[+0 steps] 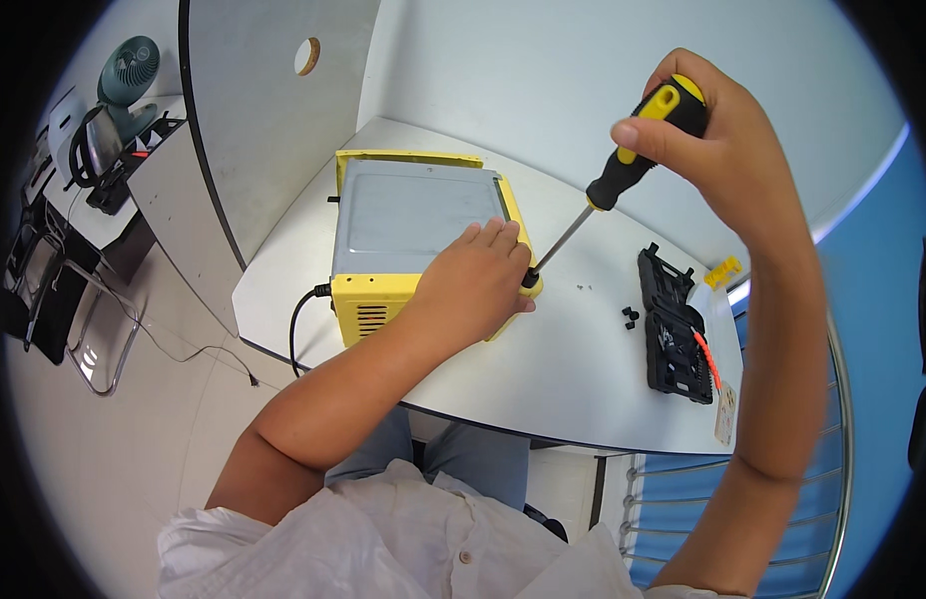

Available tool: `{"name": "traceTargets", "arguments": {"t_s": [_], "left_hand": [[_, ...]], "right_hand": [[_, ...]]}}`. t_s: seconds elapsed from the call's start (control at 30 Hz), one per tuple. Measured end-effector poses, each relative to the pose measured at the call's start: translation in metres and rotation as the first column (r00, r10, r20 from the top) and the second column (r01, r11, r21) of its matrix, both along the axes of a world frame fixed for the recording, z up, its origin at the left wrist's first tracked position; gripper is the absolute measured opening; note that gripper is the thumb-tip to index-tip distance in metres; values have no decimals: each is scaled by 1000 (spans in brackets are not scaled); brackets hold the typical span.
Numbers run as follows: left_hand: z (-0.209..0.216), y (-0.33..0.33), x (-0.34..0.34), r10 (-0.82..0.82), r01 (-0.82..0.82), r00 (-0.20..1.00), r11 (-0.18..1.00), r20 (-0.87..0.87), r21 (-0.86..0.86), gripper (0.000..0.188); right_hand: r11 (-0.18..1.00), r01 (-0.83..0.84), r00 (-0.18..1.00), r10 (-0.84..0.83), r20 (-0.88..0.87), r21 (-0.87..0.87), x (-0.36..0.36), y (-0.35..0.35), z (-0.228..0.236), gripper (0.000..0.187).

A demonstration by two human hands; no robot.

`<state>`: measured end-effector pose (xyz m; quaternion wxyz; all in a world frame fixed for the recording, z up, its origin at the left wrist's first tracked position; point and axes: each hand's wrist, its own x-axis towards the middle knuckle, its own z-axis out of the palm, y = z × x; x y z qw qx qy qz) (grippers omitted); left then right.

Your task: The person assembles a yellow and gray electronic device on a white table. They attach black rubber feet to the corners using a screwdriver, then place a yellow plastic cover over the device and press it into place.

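Observation:
A yellow box-shaped appliance [393, 215] with a grey metal panel facing up lies on the white table. My left hand [478, 280] rests on its near right corner, fingers stretched out over the panel and edge. My right hand [717, 150] is closed round the handle of a large black-and-yellow screwdriver [623, 170], raised to the right. The shaft slants down to the left, its tip at a black foot [530, 279] on that corner, beside my left hand. Whether the tip sits in a screw is too small to tell.
An opened black tool case [673, 334] lies on the right, with loose black feet [631, 317] and tiny screws [584, 288] nearby. A black power cord [295, 324] hangs over the table's front edge. Pale partitions [273, 130] enclose the table. A kettle [102, 140] and fan [131, 75] stand far left.

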<state>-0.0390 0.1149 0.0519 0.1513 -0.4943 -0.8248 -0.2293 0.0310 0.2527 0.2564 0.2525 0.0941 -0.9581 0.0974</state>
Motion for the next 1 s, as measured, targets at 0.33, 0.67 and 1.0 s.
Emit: {"name": "traceTargets", "arguments": {"t_s": [0.33, 0.67, 1.0], "left_hand": [[1, 1, 1, 2, -2, 1000, 1000, -15, 19, 53], [-1, -1, 4, 42, -42, 997, 999, -70, 9, 57], [11, -7, 3, -221, 127, 963, 879, 156, 459, 40]], "right_hand": [[401, -310, 951, 136, -278, -862, -20, 17, -45, 41], [901, 0, 973, -101, -209, -435, 19, 80, -24, 20], [559, 779, 386, -783, 488, 282, 34, 224, -252, 32]]}}
